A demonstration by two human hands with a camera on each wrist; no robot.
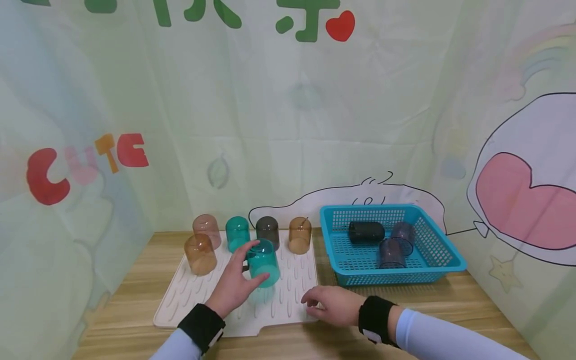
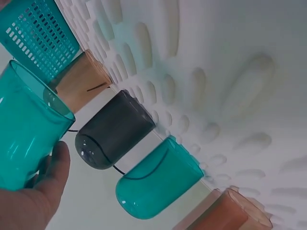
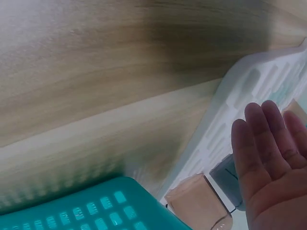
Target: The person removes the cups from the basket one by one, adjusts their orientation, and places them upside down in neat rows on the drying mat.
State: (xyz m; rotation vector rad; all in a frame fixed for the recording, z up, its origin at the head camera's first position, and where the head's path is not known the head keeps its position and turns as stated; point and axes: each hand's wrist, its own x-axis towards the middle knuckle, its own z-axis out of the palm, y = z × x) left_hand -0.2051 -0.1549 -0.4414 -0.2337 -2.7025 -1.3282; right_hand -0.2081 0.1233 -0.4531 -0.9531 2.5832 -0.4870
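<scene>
The left hand (image 1: 234,287) curls around a translucent teal plastic cup (image 1: 263,262), inverted at centre frame above the ridged white draining mat (image 1: 180,295). The right hand (image 1: 330,305) rests flat and relaxed on the mat's lower right edge. Tipping seems likely — a dark grey upturned cup (image 1: 267,232) and a second teal cup (image 1: 237,233) crowd just behind.

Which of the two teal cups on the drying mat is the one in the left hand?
The nearer teal cup, gripped by the left hand and tilted above the mat. The other teal cup stands untouched, upside down, in the back row.
</scene>
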